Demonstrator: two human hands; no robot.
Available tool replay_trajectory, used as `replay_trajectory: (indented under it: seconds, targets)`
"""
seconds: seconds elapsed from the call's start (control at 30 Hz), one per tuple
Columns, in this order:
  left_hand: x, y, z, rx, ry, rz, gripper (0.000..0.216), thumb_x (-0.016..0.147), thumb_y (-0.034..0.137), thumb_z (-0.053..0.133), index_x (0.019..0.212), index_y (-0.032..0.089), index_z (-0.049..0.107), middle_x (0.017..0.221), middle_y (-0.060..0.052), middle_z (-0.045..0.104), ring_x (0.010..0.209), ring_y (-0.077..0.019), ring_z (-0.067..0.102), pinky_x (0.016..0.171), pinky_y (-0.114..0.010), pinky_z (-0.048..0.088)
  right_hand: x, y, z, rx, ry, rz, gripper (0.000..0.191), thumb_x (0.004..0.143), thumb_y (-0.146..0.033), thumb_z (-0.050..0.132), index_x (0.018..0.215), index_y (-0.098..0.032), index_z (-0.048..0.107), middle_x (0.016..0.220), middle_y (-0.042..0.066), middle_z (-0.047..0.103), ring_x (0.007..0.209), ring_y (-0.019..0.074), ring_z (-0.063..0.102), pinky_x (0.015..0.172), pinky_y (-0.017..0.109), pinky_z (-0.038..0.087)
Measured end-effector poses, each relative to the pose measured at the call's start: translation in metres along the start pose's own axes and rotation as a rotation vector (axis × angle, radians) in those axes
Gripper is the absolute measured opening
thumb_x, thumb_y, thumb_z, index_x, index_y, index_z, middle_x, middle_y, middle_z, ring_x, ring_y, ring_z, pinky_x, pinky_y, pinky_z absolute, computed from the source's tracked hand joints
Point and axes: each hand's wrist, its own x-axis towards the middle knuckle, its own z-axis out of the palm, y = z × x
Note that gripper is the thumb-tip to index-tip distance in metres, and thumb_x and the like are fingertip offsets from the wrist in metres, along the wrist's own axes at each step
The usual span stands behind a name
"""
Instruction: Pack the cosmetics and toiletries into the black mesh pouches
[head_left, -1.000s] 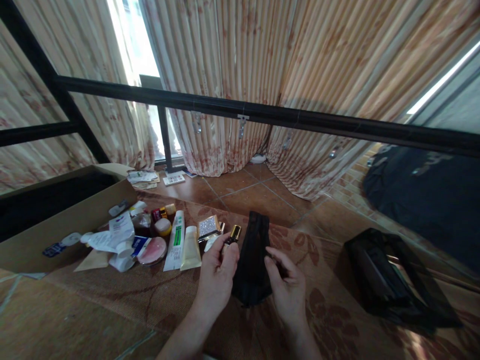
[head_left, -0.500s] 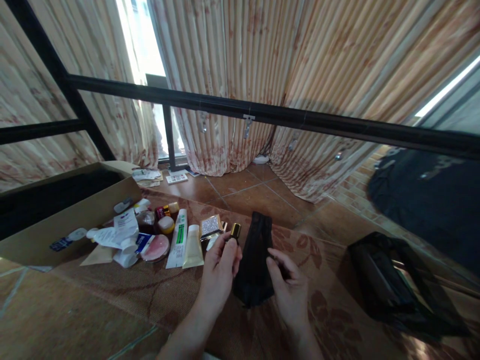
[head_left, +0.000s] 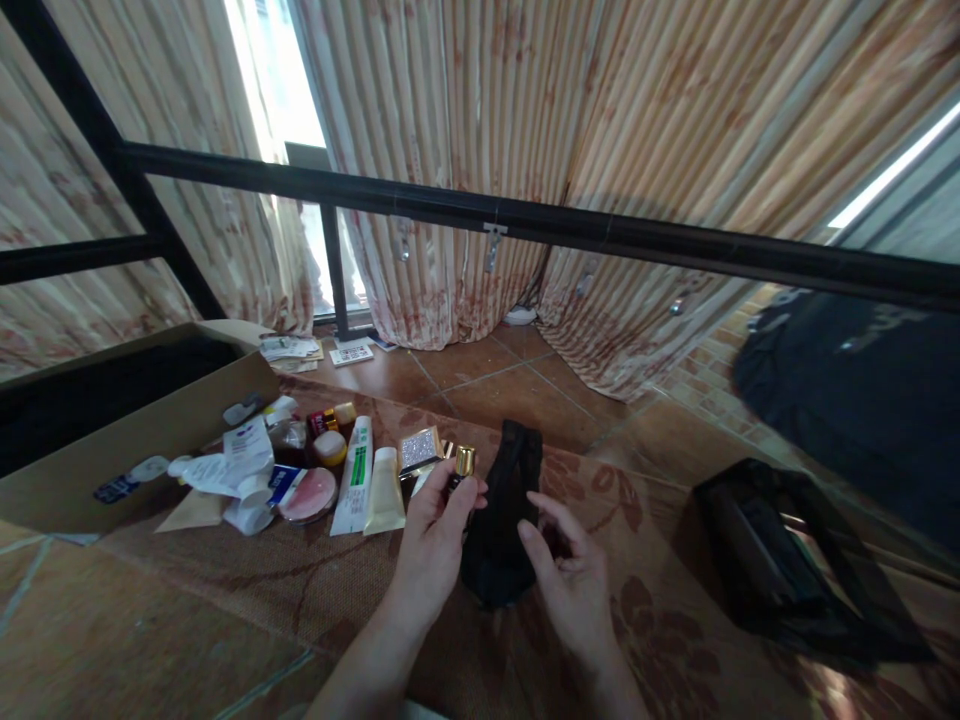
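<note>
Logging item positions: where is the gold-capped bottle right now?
Head view, centre: the bottle is held cap-up by the left hand, left of the black pouch and right of the glitter case.

A room of a home, I think: long patterned curtains (head_left: pixel 600 150) before the window, terracotta floor tiles (head_left: pixel 517 390), a woven mat (head_left: pixel 225 590) and cosmetics (head_left: pixel 330 475) beside a cardboard box (head_left: pixel 142 430).

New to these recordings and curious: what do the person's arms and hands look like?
The left hand and right hand are bare, with no gloves. Both forearms are uncovered to the frame's edge; no sleeve, watch or ring shows.
</note>
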Motion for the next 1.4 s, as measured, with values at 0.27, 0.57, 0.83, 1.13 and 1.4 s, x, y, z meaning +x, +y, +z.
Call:
replay_trajectory:
  seconds: [0.27, 0.57, 0.83, 1.13, 1.4]
  targets:
    - [-0.008, -0.003, -0.002, 0.266, -0.168, 0.168, 0.023, 0.09, 0.033, 0.054, 0.109, 0.021, 0.06, 0.104, -0.006, 0.065, 0.092, -0.0181, 0.06, 0.079, -0.027, 0.045, -0.002, -0.001, -0.002, 0.081, -0.11, -0.006, 0.04, 0.082, -0.036, 0.063, 0.12, -0.022, 0.061, 0.089, 0.003, 0.06, 0.079, 0.016, 0.059, 0.062, 0.023, 0.05]
    - [-0.002, -0.014, -0.006, 0.6, -0.197, 0.408, 0.015, 0.081, 0.027, 0.065, 0.095, 0.023, 0.068, 0.118, -0.007, 0.058, 0.114, -0.0226, 0.052, 0.101, -0.038, 0.038, -0.001, 0.0, -0.003, 0.052, -0.102, -0.015, 0.036, 0.083, -0.034, 0.06, 0.116, -0.021, 0.063, 0.084, 0.002, 0.062, 0.07, 0.0143, 0.057, 0.059, 0.023, 0.048]
    - [-0.004, -0.007, -0.002, 1.073, -0.283, 0.498, 0.012, 0.076, 0.016, 0.061, 0.083, 0.023, 0.066, 0.085, -0.002, 0.065, 0.091, -0.024, 0.054, 0.099, -0.049, 0.029, 0.0, 0.0, -0.004, 0.03, -0.078, -0.031, 0.035, 0.081, -0.031, 0.06, 0.115, -0.022, 0.065, 0.08, 0.0, 0.058, 0.069, 0.0134, 0.055, 0.059, 0.022, 0.046]
    - [-0.005, -0.01, -0.007, 1.332, -0.434, 0.562, 0.012, 0.073, 0.011, 0.057, 0.073, 0.022, 0.062, 0.078, -0.004, 0.064, 0.09, -0.0267, 0.052, 0.103, -0.059, 0.016, -0.002, 0.002, -0.005, -0.002, -0.057, -0.041, 0.033, 0.082, -0.028, 0.058, 0.113, -0.023, 0.066, 0.078, -0.001, 0.055, 0.064, 0.0115, 0.05, 0.053, 0.02, 0.041]
    - [-0.005, -0.015, -0.01, 1.294, -0.549, 0.499, 0.02, 0.066, 0.005, 0.057, 0.075, 0.022, 0.063, 0.08, -0.003, 0.065, 0.093, -0.0257, 0.051, 0.105, -0.059, 0.013, -0.001, 0.003, -0.012, -0.08, -0.012, -0.068, 0.023, 0.082, -0.024, 0.056, 0.1, -0.021, 0.07, 0.067, -0.004, 0.052, 0.055, 0.0093, 0.046, 0.052, 0.021, 0.039]
